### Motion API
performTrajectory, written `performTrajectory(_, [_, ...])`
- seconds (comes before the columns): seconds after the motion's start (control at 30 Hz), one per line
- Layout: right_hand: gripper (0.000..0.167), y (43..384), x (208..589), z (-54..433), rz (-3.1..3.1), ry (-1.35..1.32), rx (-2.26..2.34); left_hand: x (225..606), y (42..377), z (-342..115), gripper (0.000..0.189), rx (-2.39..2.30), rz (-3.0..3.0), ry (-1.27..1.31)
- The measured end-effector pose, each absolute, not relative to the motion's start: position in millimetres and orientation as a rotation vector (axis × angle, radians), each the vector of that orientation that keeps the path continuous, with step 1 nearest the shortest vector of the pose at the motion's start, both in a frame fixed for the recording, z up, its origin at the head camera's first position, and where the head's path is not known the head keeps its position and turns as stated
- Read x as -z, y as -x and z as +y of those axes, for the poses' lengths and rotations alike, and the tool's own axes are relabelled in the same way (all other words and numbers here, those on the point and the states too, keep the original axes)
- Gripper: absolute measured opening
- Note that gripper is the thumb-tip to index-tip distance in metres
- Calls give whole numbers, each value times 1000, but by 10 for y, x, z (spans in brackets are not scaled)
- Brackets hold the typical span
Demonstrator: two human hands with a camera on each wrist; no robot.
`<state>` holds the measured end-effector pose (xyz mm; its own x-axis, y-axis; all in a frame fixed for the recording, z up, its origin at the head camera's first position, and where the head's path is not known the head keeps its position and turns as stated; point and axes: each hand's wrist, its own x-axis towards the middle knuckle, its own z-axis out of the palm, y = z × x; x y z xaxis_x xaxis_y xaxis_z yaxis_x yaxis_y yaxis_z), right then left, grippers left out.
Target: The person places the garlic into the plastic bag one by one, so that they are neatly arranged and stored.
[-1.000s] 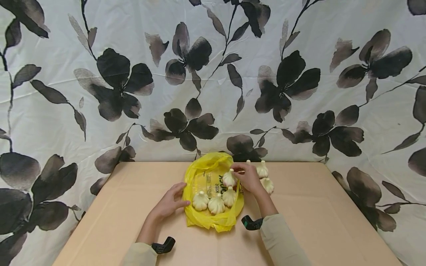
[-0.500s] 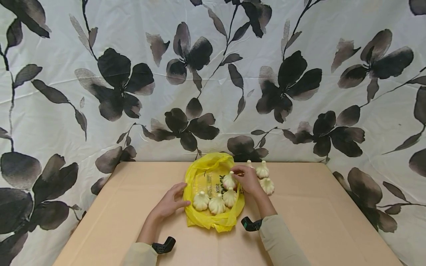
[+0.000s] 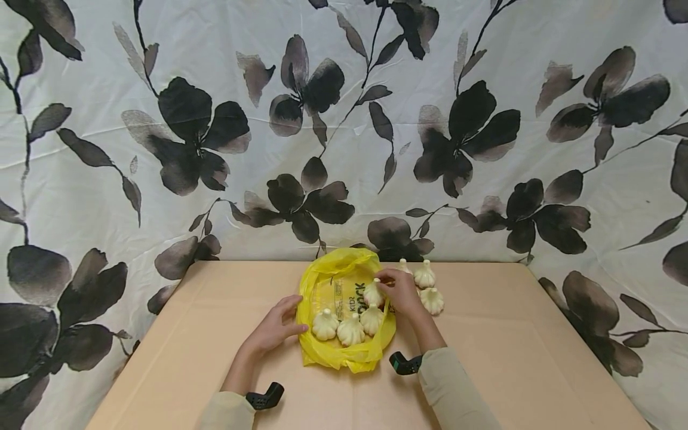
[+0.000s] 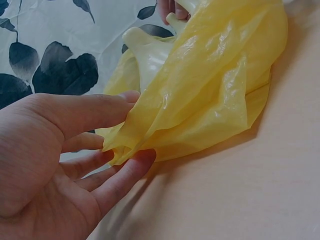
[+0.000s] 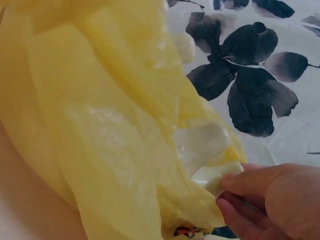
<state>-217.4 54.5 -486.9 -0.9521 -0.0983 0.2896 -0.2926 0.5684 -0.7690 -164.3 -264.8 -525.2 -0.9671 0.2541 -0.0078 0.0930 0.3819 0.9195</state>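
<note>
A yellow plastic bag (image 3: pixel 344 358) with its mouth spread wide lies on the table, dark lettering showing inside. My left hand (image 3: pixel 276 325) holds the bag's left rim; in the left wrist view the thumb lies on one side of the plastic and the fingers on the other. At the right rim, my right hand (image 3: pixel 400 291) pinches a garlic bulb (image 3: pixel 373 294) by its stem, inside the bag's mouth. Three more bulbs sit in the bag, among them a left one (image 3: pixel 325 324) and a middle one (image 3: pixel 350 330). The right wrist view shows the pinched stem (image 5: pixel 210 176) close up.
Outside the bag, to the right of my right hand, stand three further bulbs, one (image 3: pixel 424 274) behind another (image 3: pixel 432 300) and one partly hidden by the hand. The tan table (image 3: pixel 527 346) meets a floral cloth (image 3: pixel 376 149) at its back edge.
The right hand has lowered the pinched bulb slightly, nearer to the bulbs in the bag. My left hand has stayed at the left rim.
</note>
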Motion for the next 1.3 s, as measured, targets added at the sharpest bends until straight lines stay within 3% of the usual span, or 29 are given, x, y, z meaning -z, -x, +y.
performTrajectory(1.3, [21,2401,4625,788,-2575,-409,-1364,5207,1851,-2507,77,-1643,2519,-336])
